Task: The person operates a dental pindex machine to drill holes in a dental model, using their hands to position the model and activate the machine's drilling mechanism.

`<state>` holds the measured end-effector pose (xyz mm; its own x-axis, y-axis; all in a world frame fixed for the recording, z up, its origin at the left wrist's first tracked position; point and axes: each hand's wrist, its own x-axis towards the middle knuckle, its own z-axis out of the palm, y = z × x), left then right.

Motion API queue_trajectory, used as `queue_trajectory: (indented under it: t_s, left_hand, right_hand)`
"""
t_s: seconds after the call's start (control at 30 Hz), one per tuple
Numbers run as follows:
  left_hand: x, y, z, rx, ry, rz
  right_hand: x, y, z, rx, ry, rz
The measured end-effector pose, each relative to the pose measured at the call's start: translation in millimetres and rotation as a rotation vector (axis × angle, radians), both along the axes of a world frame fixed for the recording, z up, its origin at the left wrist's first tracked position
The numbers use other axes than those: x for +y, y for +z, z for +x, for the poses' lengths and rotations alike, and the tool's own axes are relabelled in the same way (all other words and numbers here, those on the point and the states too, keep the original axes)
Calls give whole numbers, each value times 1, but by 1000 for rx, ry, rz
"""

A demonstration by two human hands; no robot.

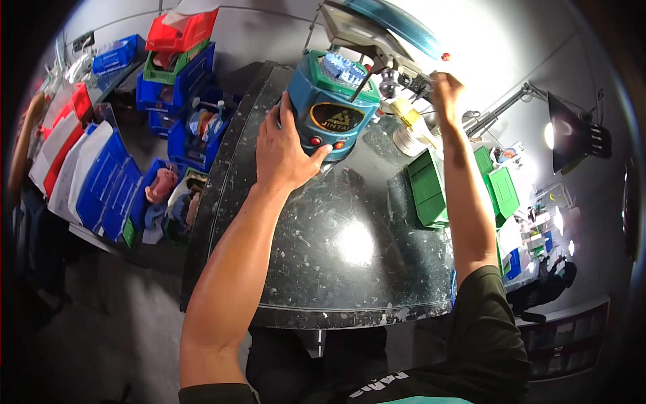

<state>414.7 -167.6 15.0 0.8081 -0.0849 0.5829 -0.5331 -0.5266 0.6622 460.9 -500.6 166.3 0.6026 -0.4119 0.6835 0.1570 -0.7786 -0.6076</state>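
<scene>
A blue vacuum forming machine (304, 102) stands at the far end of the black workbench, with a light-blue dental model (340, 67) on its green-rimmed top plate. My left hand (281, 145) lies against the machine's front left side, fingers spread. Its thumb reaches the right one of two red buttons (339, 145). Above the model, a raised metal frame (356, 47) tilts under the blue heater cover (404, 27). My right hand (445, 97) is closed beside the right end of that frame. Whatever its fingers hold is hidden.
Green bins (427, 188) stand at the bench's right, below my right forearm. Behind them are a yellow-and-white roll-like item (410, 128) and a lit desk lamp (572, 131). Blue bins (111, 182) with models crowd the left. The dark bench top (309, 269) extends toward me.
</scene>
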Motion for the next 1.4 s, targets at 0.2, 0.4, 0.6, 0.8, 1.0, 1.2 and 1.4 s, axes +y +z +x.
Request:
queue_trajectory:
  t_s: [0.2,0.4,0.6,0.8,1.0,1.2,1.4]
  left_hand:
    - [-5,-3,0,-11,-10,8]
    - [-9,-1,-3,-4,-15,18]
    - [3,-3,2,-12,9,18]
    - [-7,-3,0,-2,-11,7]
    - [-6,-3,-1,-19,-1,7]
    - [-15,-2,-3,-29,-42,-12]
    - [-1,7,-4,82,-13,57]
  right_hand:
    - [46,-3,3,481,3,-436]
    - [34,-10,14,413,184,-450]
    - [31,-19,6,307,94,-333]
    - [-38,21,24,-175,55,428]
    - [-20,49,15,-126,206,384]
    - [-10,48,-27,-89,165,262]
    - [79,56,-93,-98,494,159]
